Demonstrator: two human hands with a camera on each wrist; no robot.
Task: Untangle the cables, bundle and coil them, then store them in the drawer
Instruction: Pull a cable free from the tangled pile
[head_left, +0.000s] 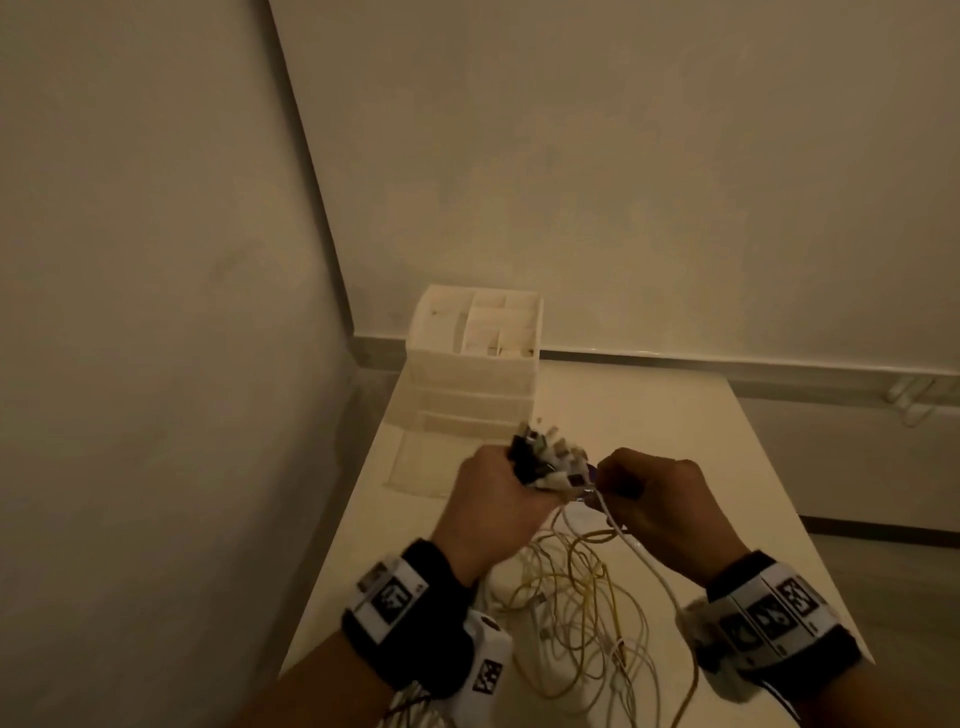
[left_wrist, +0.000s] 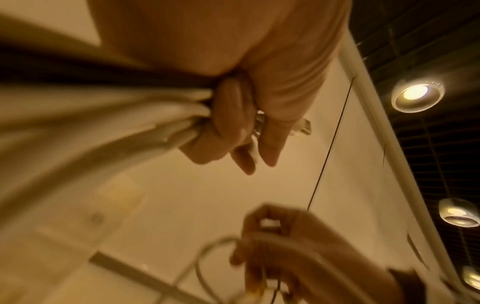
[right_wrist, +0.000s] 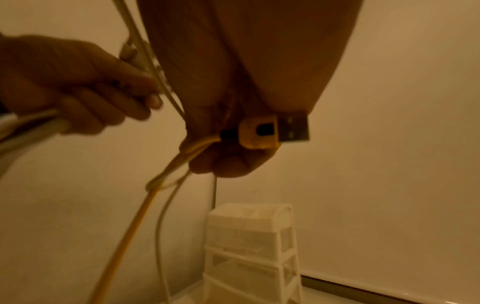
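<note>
The left hand (head_left: 496, 486) is fisting the plug bunch (head_left: 545, 460); the right hand (head_left: 657, 499) is pinching a yellow USB plug (right_wrist: 275, 131). The limp cables (head_left: 582, 587) look best held by their stiff plugs.

Drawer unit (head_left: 475, 364) ahead (left) — bare table (head_left: 649, 431) right.

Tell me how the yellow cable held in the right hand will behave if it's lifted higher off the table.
Probably floppy: the yellow cable droops in loose curves from the right hand rather than holding a line. It looks thin, so likely light. It may drag others along, since its loops lie mixed with the white cables on the table.
</note>
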